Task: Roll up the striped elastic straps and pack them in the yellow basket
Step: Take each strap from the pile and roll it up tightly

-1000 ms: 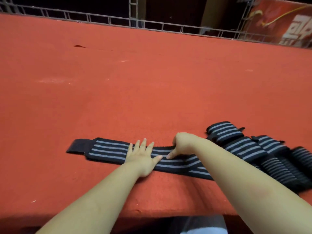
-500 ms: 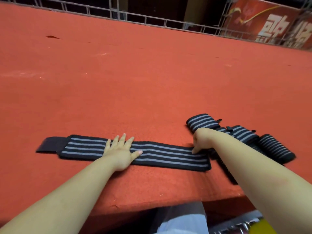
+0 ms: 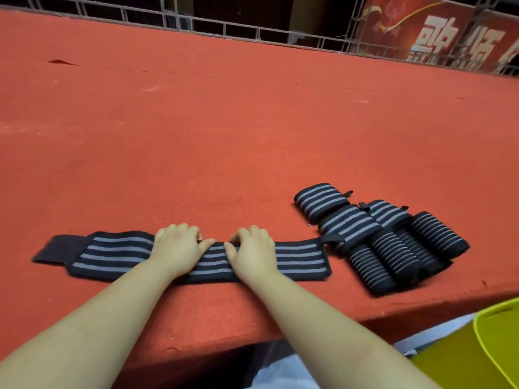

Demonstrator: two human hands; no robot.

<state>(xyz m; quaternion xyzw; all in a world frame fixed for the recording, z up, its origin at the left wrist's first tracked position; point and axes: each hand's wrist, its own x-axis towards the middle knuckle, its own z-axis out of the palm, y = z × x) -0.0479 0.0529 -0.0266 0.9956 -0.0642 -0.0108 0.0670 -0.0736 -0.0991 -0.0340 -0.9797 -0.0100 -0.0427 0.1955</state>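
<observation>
A black strap with grey stripes point(image 3: 112, 255) lies flat along the near edge of the red carpeted surface point(image 3: 224, 136); a plain black tab ends it on the left. My left hand point(image 3: 178, 248) and my right hand point(image 3: 252, 252) sit side by side on its middle, fingers curled over the far edge, gripping the strap. To the right lies a pile of several striped straps point(image 3: 379, 237), some rolled. A corner of the yellow basket point(image 3: 494, 346) shows at the bottom right, below the surface edge.
A metal railing point(image 3: 224, 25) runs along the far edge of the red surface, with a red banner point(image 3: 438, 32) behind it at the right. The near edge of the surface drops off just below my forearms.
My right hand moved left from the strap's right end to its middle, beside my left hand. My left hand's fingers went from flat to curled over the strap's far edge. The view shifted.
</observation>
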